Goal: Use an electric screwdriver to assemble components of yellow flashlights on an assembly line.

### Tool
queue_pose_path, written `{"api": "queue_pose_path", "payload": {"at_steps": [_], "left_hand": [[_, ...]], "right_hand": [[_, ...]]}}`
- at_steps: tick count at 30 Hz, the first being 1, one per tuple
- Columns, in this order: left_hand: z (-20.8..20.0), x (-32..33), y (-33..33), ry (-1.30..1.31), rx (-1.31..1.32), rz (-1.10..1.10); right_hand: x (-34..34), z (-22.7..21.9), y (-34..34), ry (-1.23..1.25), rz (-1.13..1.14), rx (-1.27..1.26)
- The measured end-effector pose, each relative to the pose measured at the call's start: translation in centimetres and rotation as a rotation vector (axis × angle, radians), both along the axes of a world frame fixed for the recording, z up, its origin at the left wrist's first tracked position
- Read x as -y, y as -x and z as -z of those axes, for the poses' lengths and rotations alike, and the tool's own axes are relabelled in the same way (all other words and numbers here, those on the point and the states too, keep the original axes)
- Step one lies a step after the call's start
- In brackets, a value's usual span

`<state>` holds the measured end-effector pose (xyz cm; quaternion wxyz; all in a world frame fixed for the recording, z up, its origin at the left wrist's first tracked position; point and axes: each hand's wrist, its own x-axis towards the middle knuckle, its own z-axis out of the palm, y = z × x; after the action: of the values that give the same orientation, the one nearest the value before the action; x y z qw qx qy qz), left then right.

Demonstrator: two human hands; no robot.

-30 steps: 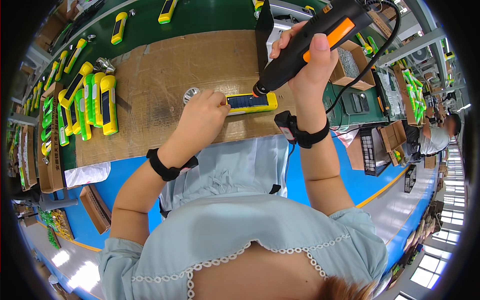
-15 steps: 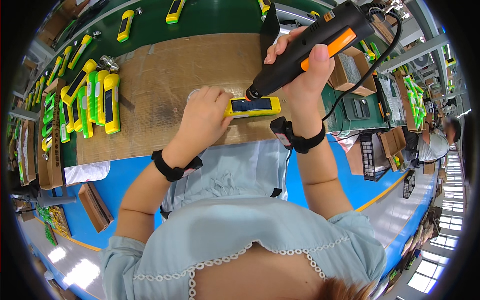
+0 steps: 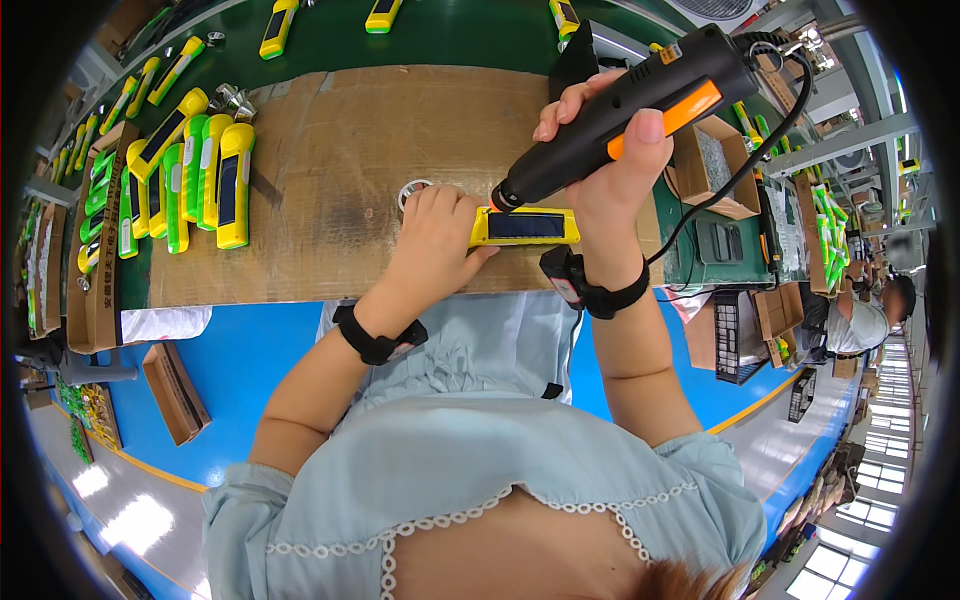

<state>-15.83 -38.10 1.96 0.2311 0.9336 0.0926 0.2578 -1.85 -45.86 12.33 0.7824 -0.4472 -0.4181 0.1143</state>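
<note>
My right hand (image 3: 622, 165) is wrapped round a black electric screwdriver (image 3: 610, 120) with an orange lever, tilted down to the left. Its tip meets the upper left part of a yellow flashlight (image 3: 530, 239), beside the dark solar panel on top. The flashlight lies sideways on a cardboard sheet (image 3: 330, 150). My left hand (image 3: 437, 232) is closed over its left end, hiding that part. A round silvery rim (image 3: 409, 191) shows just beyond the left fingers. Whether a screw sits under the tip is too small to tell.
Several yellow and green flashlights (image 3: 233, 185) are piled on the left, near shiny reflector cups (image 3: 232, 101). More lie on the green bench (image 3: 430, 45) behind. An open carton (image 3: 735, 170) stands at the right. The screwdriver's black cable (image 3: 745, 165) loops down past my right wrist.
The whole view has shifted a little. The flashlight and my left hand sit slightly farther right, and the screwdriver tip now meets the flashlight nearer its left end. Both grips stay the same.
</note>
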Motion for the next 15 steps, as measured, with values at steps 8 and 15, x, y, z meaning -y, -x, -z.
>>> {"api": "queue_pose_path", "payload": {"at_steps": [8, 15], "left_hand": [[0.6, -0.3, -0.1, 0.022, 0.056, 0.014], [0.7, -0.4, -0.2, 0.078, 0.031, 0.008]], "right_hand": [[-1.6, 1.3, 0.2, 0.018, -0.039, 0.015], [-2.7, 1.9, -0.2, -0.058, -0.268, -0.017]]}}
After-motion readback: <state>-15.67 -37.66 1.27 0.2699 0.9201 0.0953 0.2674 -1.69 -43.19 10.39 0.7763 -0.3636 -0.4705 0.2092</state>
